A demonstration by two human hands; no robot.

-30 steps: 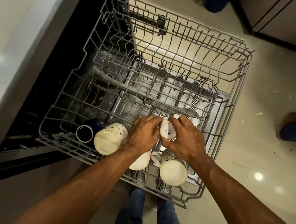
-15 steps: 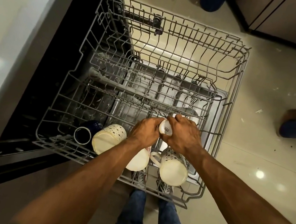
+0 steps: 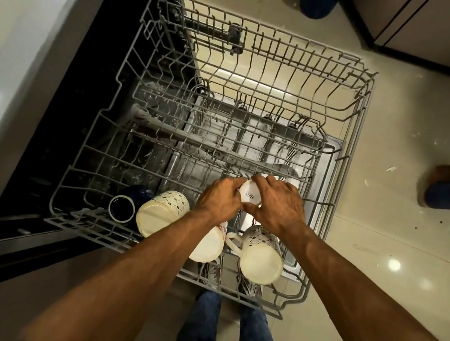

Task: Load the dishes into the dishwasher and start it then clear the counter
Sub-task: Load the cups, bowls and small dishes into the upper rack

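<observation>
Gripping a small white cup at frame centre, left hand and right hand curl round it over the rack. Rack holds three cream mugs and a blue mug at lower left. Left forearm hides most of the middle mug.

rack: grey wire, pulled out of dishwasher | small white cup: base up, printed mark, held over rack | patterned mugs: cream, on their sides, front row | dark blue cup: front-left corner
</observation>
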